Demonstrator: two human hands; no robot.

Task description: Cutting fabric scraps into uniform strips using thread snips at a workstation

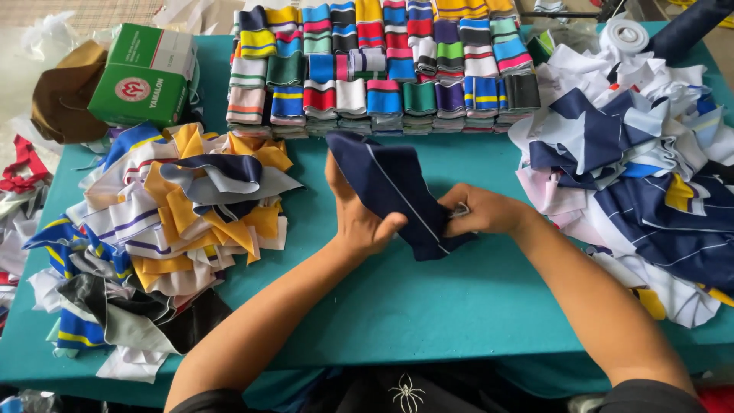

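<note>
Navy cloth piece: a dark blue fabric piece (394,191) with a thin white stripe running along it, held up just above the middle of the tabletop, its top end pointing toward 11 o'clock and its lower end toward 5 o'clock.
Left hand: the left hand (358,218) grips the cloth's left edge, thumb lying over the front of the fabric and fingers curled behind it.
Right hand: the right hand (480,210) is closed, pinching the cloth's right edge at about 3 o'clock from the fabric's middle; something small and pale shows at its fingertips, too small to tell what.
Tabletop: a teal-covered tabletop (428,306), bare in front of both forearms.
Stacked bands: neat rows of folded striped knit bands (382,69) in many colours, at 12 o'clock from the hands, just beyond the cloth's top end.
Left heap: a loose heap of fabric scraps (176,229) in yellow, white, navy and grey, at 9 o'clock, near the left hand but apart from it.
Right heap: a pile of navy, white and pale blue cut pieces (642,168), at 3 o'clock, near the right wrist.
Green box: a green and white carton (145,73) at 10 o'clock, at the far left corner.
Tape roll: a white roll (625,34) at 1 o'clock, atop the right pile.
</note>
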